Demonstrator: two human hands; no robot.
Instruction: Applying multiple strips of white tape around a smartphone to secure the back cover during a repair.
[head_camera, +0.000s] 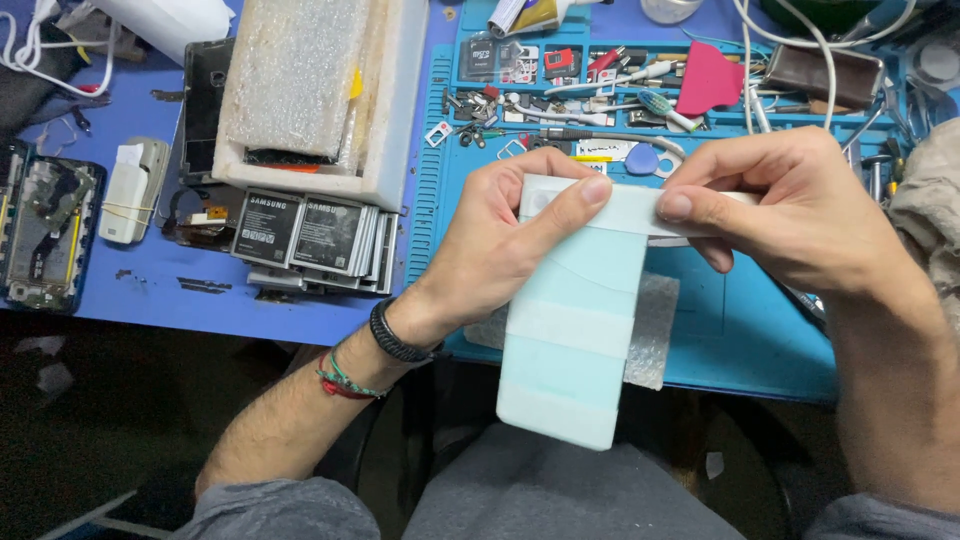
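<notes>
My left hand (500, 245) and my right hand (790, 205) both grip the top end of a long flat packet (570, 330) wrapped in pale green and white foam. It hangs tilted down toward my lap, over the front edge of the blue work mat (740, 340). Both thumbs press on the packet's white upper band. A sheet of bubble wrap (655, 330) lies under the packet on the mat.
A row of grey phone batteries (315, 235) lies left of my left hand. Behind it stands a white foam box (390, 130) with bubble-wrapped contents. Small tools, screws and a pink pry pick (710, 80) fill the mat's far trays. An opened phone (40, 235) lies far left.
</notes>
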